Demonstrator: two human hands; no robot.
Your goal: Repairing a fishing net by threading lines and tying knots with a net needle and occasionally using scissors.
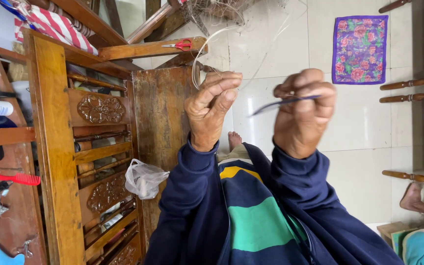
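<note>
My left hand is raised in front of me, its fingers pinched on thin pale fishing line that loops upward to a tangle of netting at the top. My right hand is closed around a slim dark netting needle whose tip points left toward the left hand. Both arms wear dark blue sleeves over a striped garment.
A carved wooden frame stands at the left, with red scissors on a wooden rail. A plastic bag hangs by it. A floral cloth lies on the white tile floor. Another person's foot shows at the right.
</note>
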